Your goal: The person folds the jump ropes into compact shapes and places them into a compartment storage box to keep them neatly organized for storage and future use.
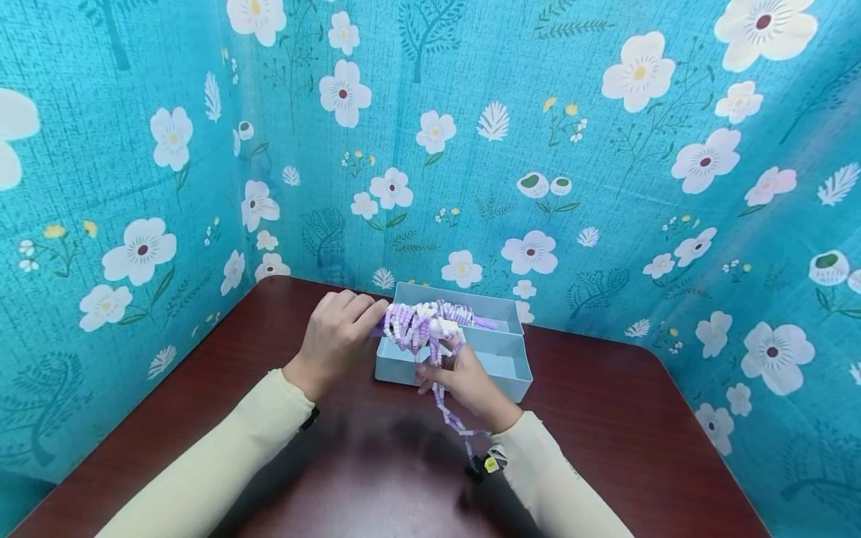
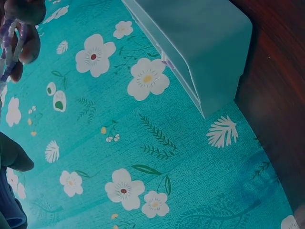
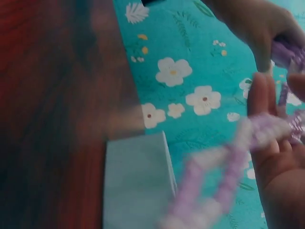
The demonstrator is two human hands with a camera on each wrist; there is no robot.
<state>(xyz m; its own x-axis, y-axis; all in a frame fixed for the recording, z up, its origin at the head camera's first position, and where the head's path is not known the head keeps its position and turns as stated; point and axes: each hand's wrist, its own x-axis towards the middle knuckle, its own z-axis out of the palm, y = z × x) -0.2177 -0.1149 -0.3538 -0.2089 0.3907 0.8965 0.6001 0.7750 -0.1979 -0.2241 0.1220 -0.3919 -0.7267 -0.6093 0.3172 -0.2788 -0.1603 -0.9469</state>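
A purple-and-white beaded jump rope (image 1: pixel 406 325) is bunched up between my two hands, held above the near part of a light blue box (image 1: pixel 451 366). My left hand (image 1: pixel 339 332) grips its purple handle end (image 3: pixel 284 53) at the left of the bundle. With thumb and fingers, my right hand (image 1: pixel 464 377) holds the beaded strands, and a loose length (image 1: pixel 447 415) dangles toward the right wrist. Strands cross the right palm in the right wrist view, blurred. Another wound beaded section with a purple end (image 1: pixel 484 323) overlaps the box's back compartment.
The box has a divider (image 1: pixel 491 332) between its front and back compartments. It stands on a dark red-brown table (image 1: pixel 592 418). Behind hangs a turquoise flowered curtain (image 1: pixel 430 209) that wraps around the sides.
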